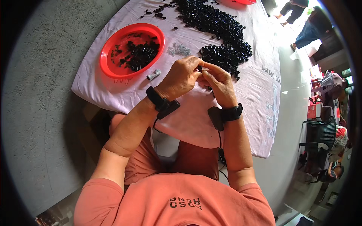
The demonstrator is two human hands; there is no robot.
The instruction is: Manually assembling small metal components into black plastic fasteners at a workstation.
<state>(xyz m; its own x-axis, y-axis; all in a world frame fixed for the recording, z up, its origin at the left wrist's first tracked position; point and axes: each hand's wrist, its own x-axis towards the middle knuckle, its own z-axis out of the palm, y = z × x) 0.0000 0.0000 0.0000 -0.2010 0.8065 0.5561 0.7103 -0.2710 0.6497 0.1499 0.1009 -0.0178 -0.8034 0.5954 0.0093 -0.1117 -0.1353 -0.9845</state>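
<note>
My left hand (181, 76) and my right hand (221, 86) meet above the cloth-covered table, fingertips pinched together. Between them is a small black plastic piece (200, 68), mostly hidden by the fingers; its exact kind cannot be made out. Just beyond my hands spreads a large heap of similar small black plastic pieces (215, 28). A red basin (105, 60) to the left holds more black pieces, some with thin metal pins showing. Thin silvery pins (179, 49) lie loose between basin and heap. A short greyish cylinder (153, 74) rests near the basin.
The table wears a pale pink cloth (256, 124) with wrinkles. Another red container (245, 1) shows at its far edge. A rough grey wall (49, 94) stands to the left. On the right are a dark green plastic chair (326, 133), a grey chair (325, 83) and several people.
</note>
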